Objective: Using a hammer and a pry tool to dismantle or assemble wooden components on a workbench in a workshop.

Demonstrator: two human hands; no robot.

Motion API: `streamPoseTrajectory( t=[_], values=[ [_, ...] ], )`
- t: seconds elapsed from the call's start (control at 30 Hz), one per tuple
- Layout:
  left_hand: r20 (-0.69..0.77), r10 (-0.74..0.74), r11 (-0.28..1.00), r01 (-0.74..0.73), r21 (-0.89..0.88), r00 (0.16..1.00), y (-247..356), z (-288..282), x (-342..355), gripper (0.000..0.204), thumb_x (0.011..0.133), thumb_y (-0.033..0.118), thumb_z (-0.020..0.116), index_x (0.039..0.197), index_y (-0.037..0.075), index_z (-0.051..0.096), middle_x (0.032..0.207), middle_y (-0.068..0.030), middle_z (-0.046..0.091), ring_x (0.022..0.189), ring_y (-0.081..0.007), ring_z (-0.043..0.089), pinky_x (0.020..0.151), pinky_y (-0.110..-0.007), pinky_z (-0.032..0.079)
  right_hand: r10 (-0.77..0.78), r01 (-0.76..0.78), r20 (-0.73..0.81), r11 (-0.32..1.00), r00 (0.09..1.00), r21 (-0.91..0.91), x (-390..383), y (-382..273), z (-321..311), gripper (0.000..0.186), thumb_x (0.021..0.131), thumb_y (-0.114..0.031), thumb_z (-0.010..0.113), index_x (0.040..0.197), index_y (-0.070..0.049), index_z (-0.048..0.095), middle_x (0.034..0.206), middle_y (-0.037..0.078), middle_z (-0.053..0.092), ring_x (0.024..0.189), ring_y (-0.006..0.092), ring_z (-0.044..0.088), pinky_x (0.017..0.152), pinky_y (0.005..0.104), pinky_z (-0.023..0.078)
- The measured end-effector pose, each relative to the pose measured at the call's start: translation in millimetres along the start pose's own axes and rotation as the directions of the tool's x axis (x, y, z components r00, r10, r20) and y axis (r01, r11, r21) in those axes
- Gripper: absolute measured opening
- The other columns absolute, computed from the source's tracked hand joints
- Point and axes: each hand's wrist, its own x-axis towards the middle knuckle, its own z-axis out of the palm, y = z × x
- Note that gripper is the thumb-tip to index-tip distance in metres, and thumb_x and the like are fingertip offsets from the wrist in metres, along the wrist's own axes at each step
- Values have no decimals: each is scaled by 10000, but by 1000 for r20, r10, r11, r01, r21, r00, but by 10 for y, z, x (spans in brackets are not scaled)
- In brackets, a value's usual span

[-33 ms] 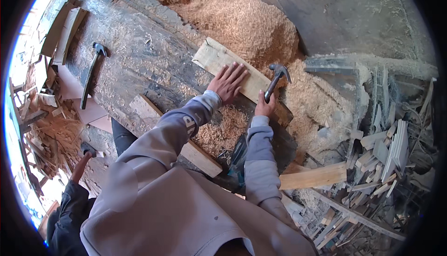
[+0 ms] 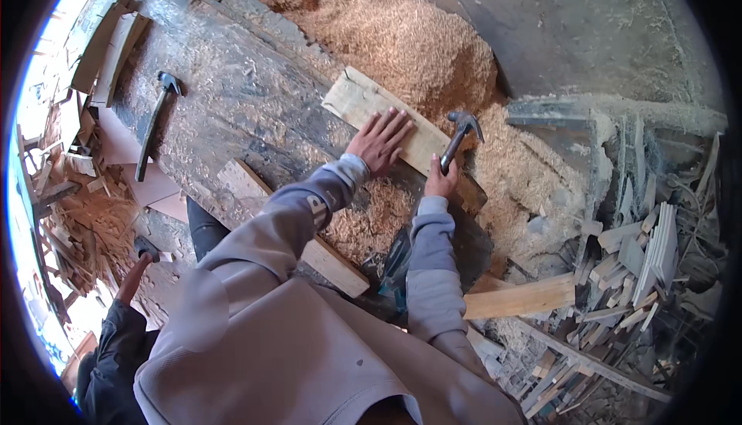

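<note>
A pale, flat wooden board (image 2: 350, 100) lies slanted across the dark, dusty workbench (image 2: 255, 108). My left hand (image 2: 379, 144) rests flat on the middle of the board, fingers stretched out. My right hand (image 2: 441, 182) is wrapped round the dark handle of a claw hammer (image 2: 466, 122), near the board's right end. The hammer head is raised beyond my fist, over the sawdust side. What looks like a thin nail (image 2: 348, 76) stands up at the board's far left end.
A second claw hammer (image 2: 158, 122) lies on the bench at left. A sawdust heap (image 2: 402, 31) lies beyond the board; a timber piece (image 2: 334, 264) is under my left arm. Wood offcuts (image 2: 618, 270) pile up at right. Another person's hand (image 2: 133, 280) shows at lower left.
The whole view has shifted very slightly. My hands, the board and the hammer keep practically the same places relative to each other.
</note>
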Motion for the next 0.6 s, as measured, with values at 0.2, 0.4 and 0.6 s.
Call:
streamPoseTrajectory(
  t=[0.2,0.4,0.6],
  values=[
    [-58,-7,1000,5,-26,998,-7,65,34,646,928,321,460,1514,157,245,1577,-91,219,1462,-304,175,1187,-483,126,10,-8,66,1000,998,-27,143,-15,-32,377,864,-234,716,1073,57,598,855,65,606,733,147,549,670,316,465],
    [-58,28,993,-35,-110,998,-77,36,15,633,900,260,511,1485,145,299,1549,-109,277,1444,-310,228,1180,-468,169,14,-17,44,997,999,75,160,29,-21,352,856,-226,728,1032,48,595,878,66,600,765,146,541,678,315,462],
    [-213,-695,485,229,-844,686,31,-97,-380,525,860,151,656,1324,78,423,1330,-183,439,1194,-321,488,1000,-423,433,75,-65,-17,944,997,323,-47,-295,-71,320,871,-220,718,1013,36,590,862,62,586,772,141,524,691,299,447]
  ],
)
